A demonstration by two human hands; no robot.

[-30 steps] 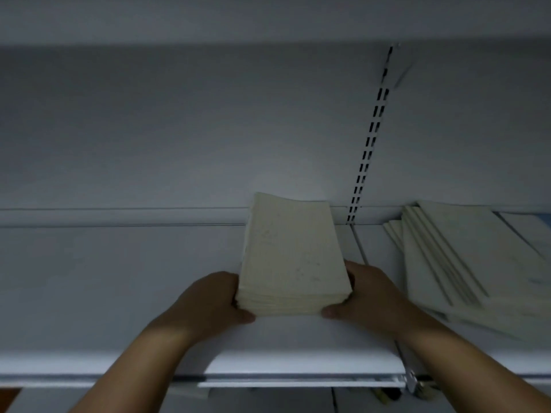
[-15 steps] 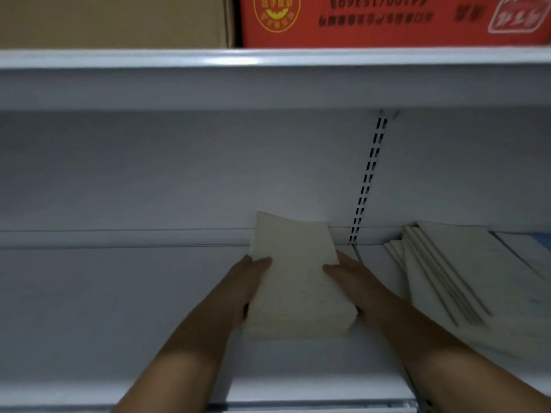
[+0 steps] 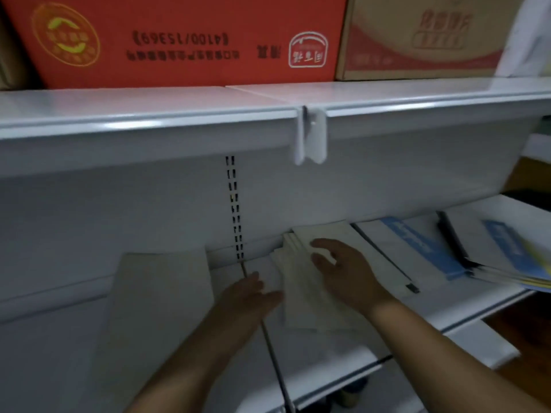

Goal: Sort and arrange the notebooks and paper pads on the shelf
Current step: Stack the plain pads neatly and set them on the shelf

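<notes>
A thick cream paper pad stack (image 3: 161, 293) lies flat on the white shelf (image 3: 44, 353), left of the slotted upright, with no hand on it. To its right a fanned pile of thin cream notebooks (image 3: 301, 296) lies on the same shelf. My left hand (image 3: 247, 296) is open at the pile's left edge. Over the top of that pile my right hand (image 3: 343, 269) is spread open. Further right lie white notebooks with blue bands (image 3: 417, 248), and more of them (image 3: 495, 242) sit by the shelf's right end.
The upper shelf (image 3: 149, 114) overhangs close above, with a white clip (image 3: 310, 135) at its joint. A red carton (image 3: 179, 40) and a brown carton (image 3: 417, 40) stand on it. A slotted upright (image 3: 235, 210) runs down the back panel.
Both hands let go of the cream paper pad stack, which now lies at the left. They moved right to the fanned notebook pile, and the view swung up and to the right.
</notes>
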